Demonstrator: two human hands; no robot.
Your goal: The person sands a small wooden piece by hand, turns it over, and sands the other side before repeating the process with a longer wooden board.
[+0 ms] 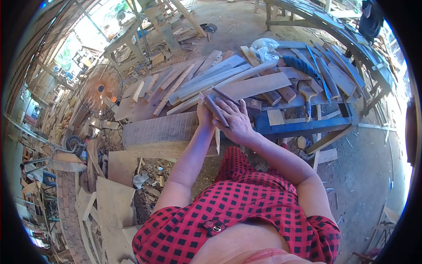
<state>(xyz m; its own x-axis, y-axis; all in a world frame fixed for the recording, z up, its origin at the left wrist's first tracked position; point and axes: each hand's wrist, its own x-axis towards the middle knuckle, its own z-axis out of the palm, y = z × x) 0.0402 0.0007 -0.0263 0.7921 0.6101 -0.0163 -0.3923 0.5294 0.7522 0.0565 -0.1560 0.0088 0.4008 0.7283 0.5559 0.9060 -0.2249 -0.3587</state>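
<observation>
Both hands meet in front of the body, above the near edge of the wood pile. My left hand (205, 112) is wrapped round one side of a dark brown wooden piece (216, 111). Over the same piece lies my right hand (236, 122), its fingers bent across the top and pressed to it. A second thin dark strip (225, 96) shows just beyond the fingers; whether it is joined to the piece cannot be made out. Under and beside the left forearm is a thick wooden block (160, 134). A pale board (259, 85) lies just beyond the hands.
A brush (307, 99) and a blue frame (303, 126) are at the right of the pile. A clear plastic bag (264, 49) lies on the planks. A fan (100, 89) stands at the left, near wood scraps. A long workbench (316, 26) runs along the back right.
</observation>
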